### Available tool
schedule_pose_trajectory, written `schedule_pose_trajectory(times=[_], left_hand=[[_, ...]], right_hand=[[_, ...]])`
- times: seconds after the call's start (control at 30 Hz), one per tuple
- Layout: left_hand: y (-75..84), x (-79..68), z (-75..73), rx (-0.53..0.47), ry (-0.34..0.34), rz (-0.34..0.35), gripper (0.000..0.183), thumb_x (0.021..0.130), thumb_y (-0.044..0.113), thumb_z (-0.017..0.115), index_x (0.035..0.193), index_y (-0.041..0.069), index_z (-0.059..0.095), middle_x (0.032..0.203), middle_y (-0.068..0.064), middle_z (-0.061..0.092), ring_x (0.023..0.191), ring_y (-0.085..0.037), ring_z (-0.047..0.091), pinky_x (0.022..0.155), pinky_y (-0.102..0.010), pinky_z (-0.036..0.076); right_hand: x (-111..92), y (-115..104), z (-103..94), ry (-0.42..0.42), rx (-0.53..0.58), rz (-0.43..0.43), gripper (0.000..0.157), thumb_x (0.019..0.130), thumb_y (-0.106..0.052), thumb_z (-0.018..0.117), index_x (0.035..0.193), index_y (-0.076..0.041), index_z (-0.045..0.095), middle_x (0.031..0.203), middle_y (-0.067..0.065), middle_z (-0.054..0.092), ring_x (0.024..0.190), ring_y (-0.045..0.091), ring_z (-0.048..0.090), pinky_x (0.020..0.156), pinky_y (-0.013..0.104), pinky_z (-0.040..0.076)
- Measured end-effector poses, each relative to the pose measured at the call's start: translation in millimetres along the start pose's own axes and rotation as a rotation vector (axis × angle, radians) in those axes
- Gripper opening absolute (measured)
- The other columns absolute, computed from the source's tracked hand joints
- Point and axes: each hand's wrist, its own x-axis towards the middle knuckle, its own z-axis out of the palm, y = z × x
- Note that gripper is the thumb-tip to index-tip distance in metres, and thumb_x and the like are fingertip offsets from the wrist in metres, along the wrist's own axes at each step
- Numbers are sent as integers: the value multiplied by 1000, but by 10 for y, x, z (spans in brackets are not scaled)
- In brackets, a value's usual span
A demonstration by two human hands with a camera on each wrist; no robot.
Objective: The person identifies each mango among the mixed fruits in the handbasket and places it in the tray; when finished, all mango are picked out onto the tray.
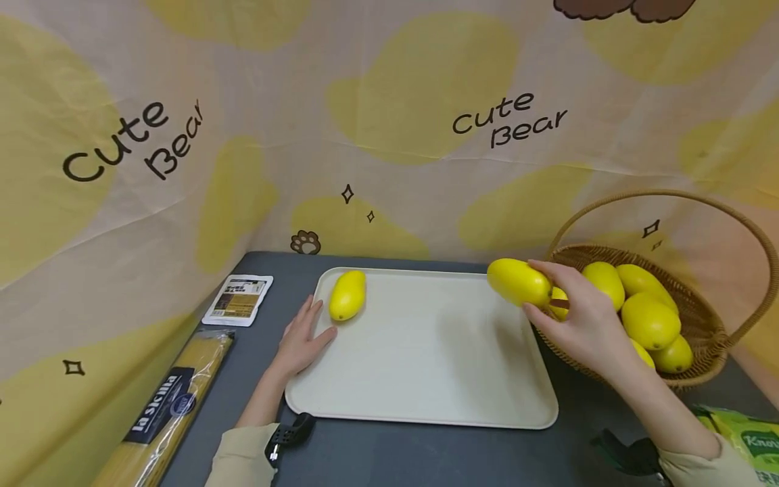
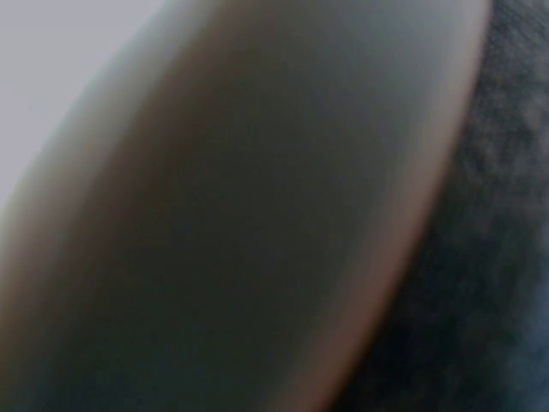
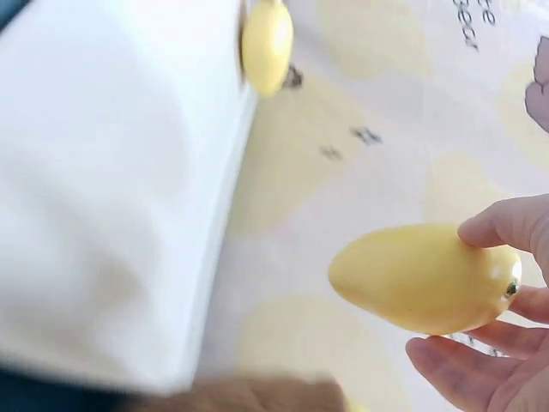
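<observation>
The right hand (image 1: 587, 318) pinches a mango (image 1: 517, 281) between thumb and fingers — held up over the tray's right side, clear of its surface. The left hand (image 1: 302, 336), fingers loose and holding nothing, rests at the left rim of the tray (image 1: 420, 352). A second mango (image 1: 347, 295) lies in the tray's far left corner. Right of the tray stands a basket (image 1: 709, 321) with more mangoes (image 1: 650, 321); nearer, a green bag (image 1: 754, 439). Left of the tray — a white packet (image 1: 237, 299) and, nearer, pasta (image 1: 173, 406).
</observation>
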Motion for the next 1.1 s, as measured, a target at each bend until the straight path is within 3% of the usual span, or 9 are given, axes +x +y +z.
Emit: schedule_pose_trajectory(times=[0.1,0.37,0.6,0.8,1.1], left_hand=[[9,11,13,-1,3,2,72,97,34,58,155,7,25,163,-12,3,145,-46,6,109,-69,8],[15,22,24,-6,4,-5,72,97,35,58,155,8,25,164,-11,3,144,-46,7,107,-70,8],[2,29,29,-9,2,-12,72,97,36,58,155,9,25,164,-10,3,144,-46,6,107,-71,6],[-4,32,27,-11,2,-12,72,97,36,58,155,9,25,164,-10,3,145,-46,5,108,-70,6],[7,2,2,-26,2,-19,72,97,36,58,155,9,24,164,-10,3,145,-45,5,108,-70,6]], right_hand=[[-30,-48,268,21,23,-35,65,74,-5,82,133,-5,54,124,12,59,100,23,59,69,41,58],[4,-159,907,52,101,-87,65,74,-7,82,132,-5,55,130,10,56,111,23,59,80,37,57],[125,-209,1380,50,100,-137,61,74,-3,81,129,-2,56,132,13,56,117,30,56,97,45,47],[229,-273,1608,-25,85,-143,64,71,2,83,129,-1,55,133,13,56,120,30,53,102,43,44],[391,-360,1715,-105,48,-145,61,74,1,81,129,-5,56,133,12,55,121,29,52,101,43,45]])
